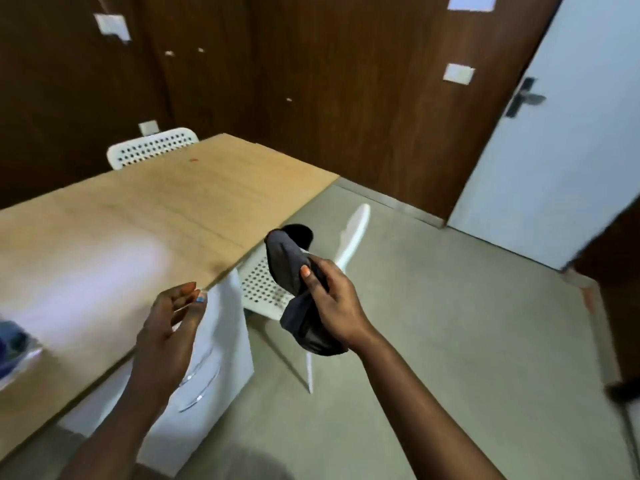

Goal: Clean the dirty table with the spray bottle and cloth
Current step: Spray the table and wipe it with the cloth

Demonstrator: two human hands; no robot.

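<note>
A: Nearest the camera, what do the two hands hold?

B: The left hand [169,327] is half open, fingers loosely curled, gripping nothing; it hovers over the near corner of the wooden table [145,216]. The right hand [334,301] is closed around a dark grey cloth [294,271], bunched and held in the air off the table's right edge, above the white perforated chair [266,289].

A: And the spray bottle?

B: It cannot be identified. A blurred blue-and-white object [14,348] sits at the table's near left edge, too indistinct to name.

A: What does the tabletop show, farther out?

B: A pale glare patch lies near the left hand; whether the surface there is wet cannot be told. A small red spot [194,160] remains toward the table's far end, before a second white chair [152,147].

A: Stage of the task?

B: Judged early or mid-course: cloth is in hand but off the surface, and at least that red spot is left to wipe.
</note>
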